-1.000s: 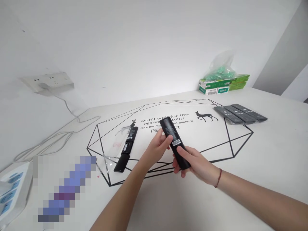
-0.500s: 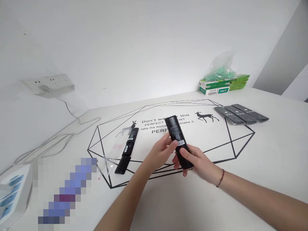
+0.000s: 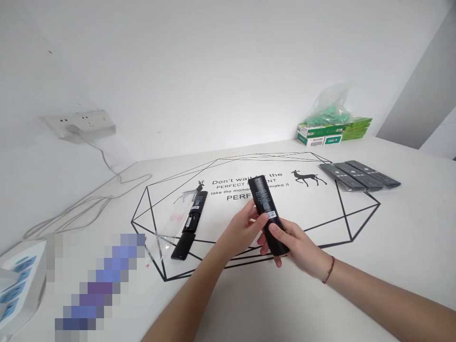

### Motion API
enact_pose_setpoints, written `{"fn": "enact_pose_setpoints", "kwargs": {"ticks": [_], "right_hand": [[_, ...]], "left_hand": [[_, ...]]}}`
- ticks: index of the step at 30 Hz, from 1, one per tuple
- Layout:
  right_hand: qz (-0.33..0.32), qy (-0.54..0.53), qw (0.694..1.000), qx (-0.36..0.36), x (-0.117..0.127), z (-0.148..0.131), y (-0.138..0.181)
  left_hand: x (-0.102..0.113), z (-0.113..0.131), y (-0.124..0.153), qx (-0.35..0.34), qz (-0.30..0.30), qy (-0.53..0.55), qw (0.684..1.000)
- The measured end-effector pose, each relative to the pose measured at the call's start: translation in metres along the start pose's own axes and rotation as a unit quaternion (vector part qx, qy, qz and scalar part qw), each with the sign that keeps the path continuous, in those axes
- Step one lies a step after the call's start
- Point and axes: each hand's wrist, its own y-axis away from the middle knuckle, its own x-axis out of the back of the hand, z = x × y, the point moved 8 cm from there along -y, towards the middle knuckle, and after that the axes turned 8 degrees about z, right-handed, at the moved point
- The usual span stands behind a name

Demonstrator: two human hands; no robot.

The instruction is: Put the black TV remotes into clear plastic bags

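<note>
Both hands grip a black remote control [image 3: 264, 199], its back with fine print and a white label turned up toward me. My left hand [image 3: 248, 224] holds it from the left side, thumb by the label. Around its lower end my right hand [image 3: 297, 242] is closed, the thumb pressed on the back and fingers underneath. To the left lies a second black remote [image 3: 194, 216], back up, with its battery compartment uncovered. The battery cover [image 3: 183, 246] sits at that remote's lower end; whether it touches cannot be told. A clear plastic bag [image 3: 166, 240] lies beside them.
Three remotes in clear wrapping [image 3: 359, 175] lie at the right. Green-and-white boxes [image 3: 320, 135] with a plastic bag of green items [image 3: 329, 111] stand against the wall. At the left are a cable [image 3: 89, 202], a wall socket [image 3: 80, 123], a power strip [image 3: 21, 285] and a pixelated patch.
The whole view has shifted slightly, with things appearing a little lower and farther right. Both hands keep their hold on the remote, the right thumb still on its back.
</note>
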Motion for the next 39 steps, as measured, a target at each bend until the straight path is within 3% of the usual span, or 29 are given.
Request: {"fn": "enact_pose_setpoints", "kwargs": {"ticks": [4, 13, 17, 20, 23, 26, 32, 35, 39], "right_hand": [[-0.001, 0.002, 1.0, -0.01, -0.001, -0.001, 0.0], [0.023, -0.035, 0.989, -0.143, 0.006, 0.013, 0.003], [0.025, -0.013, 0.985, -0.167, 0.008, 0.017, 0.004], [0.032, -0.014, 0.986, -0.165, 0.008, 0.017, 0.003], [0.033, -0.015, 0.985, -0.166, 0.008, 0.017, 0.002], [0.032, -0.01, 0.986, -0.163, 0.007, 0.017, 0.003], [0.024, -0.014, 0.986, -0.166, 0.006, 0.017, 0.003], [0.02, -0.011, 0.987, -0.158, 0.005, 0.016, 0.003], [0.011, -0.002, 0.988, -0.152, 0.003, 0.016, 0.004]], "left_hand": [[0.003, -0.004, -0.001, 0.011, 0.007, -0.011, 1.0], [0.022, -0.006, -0.003, -0.005, 0.146, 0.022, 0.989], [0.057, -0.023, -0.006, 0.072, 0.258, 0.031, 0.963], [0.093, -0.034, -0.003, 0.123, 0.326, -0.139, 0.927], [0.106, -0.04, -0.006, 0.142, 0.275, -0.363, 0.879], [0.107, -0.037, -0.005, 0.133, 0.244, -0.495, 0.823], [0.105, -0.03, 0.003, 0.177, 0.233, -0.605, 0.741], [0.103, -0.03, 0.001, 0.174, 0.206, -0.636, 0.722], [0.113, -0.03, 0.001, 0.194, 0.22, -0.641, 0.71]]}}
